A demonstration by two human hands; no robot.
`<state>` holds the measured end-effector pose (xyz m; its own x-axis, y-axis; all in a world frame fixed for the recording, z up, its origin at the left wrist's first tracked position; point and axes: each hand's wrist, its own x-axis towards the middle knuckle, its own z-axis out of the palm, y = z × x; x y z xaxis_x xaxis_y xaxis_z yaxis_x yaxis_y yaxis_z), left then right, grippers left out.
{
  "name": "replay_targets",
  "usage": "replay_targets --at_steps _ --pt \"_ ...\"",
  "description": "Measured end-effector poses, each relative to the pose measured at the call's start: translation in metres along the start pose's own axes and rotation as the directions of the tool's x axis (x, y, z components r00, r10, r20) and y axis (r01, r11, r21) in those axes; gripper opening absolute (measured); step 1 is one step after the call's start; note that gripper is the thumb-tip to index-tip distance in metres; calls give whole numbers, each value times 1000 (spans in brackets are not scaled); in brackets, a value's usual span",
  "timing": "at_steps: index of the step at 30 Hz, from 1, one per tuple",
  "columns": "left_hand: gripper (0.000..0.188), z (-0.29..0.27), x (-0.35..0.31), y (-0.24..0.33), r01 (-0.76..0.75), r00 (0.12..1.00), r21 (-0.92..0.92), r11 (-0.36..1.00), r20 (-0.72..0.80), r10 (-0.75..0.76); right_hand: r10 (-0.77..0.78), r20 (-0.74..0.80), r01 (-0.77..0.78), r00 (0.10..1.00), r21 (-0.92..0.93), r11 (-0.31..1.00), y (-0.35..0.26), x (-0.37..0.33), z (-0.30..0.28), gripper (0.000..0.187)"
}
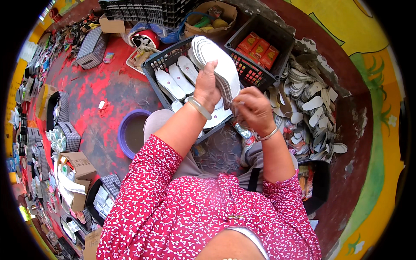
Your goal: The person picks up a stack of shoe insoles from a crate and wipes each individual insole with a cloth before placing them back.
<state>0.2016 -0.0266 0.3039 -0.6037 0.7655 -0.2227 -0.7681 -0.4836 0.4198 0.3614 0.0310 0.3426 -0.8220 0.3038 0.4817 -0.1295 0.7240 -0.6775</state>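
Observation:
My left hand (207, 84) grips a thick stack of white shoe insoles (216, 58), held upright over a black plastic crate (151, 71). My right hand (253, 110) pinches the lower edge of that stack, fingers curled on the outermost insoles. More white insoles (175, 80) lie flat inside the crate below. Both wrists wear thin bangles, and red patterned sleeves cover my upper arms.
A second black crate (286, 37) to the right holds red boxes (259, 47). A heap of loose insoles (310, 104) lies on the floor at right. A purple bowl (125, 130) sits left of my knee, and cardboard boxes (78, 167) and checkered bags (92, 48) line the left side.

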Motion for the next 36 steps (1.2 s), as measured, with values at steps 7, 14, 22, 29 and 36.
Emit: replay_targets --at_steps 7,14,22,29,36 --pt "50 18 -13 19 177 926 -154 972 360 -111 459 320 -521 829 741 424 18 -3 -8 60" --pt "49 14 -7 9 125 952 0 992 282 -120 578 184 -525 795 685 505 21 -5 4 39" --pt "50 23 -14 -5 -143 938 232 962 341 58 655 26 -586 755 474 657 26 -9 5 33" --pt "49 11 -9 2 42 924 61 997 377 -62 505 -54 -341 861 676 654 25 -1 -33 33" --pt "55 8 -7 -1 120 888 63 991 440 -136 266 -53 -237 963 308 921 22 -6 -29 26"
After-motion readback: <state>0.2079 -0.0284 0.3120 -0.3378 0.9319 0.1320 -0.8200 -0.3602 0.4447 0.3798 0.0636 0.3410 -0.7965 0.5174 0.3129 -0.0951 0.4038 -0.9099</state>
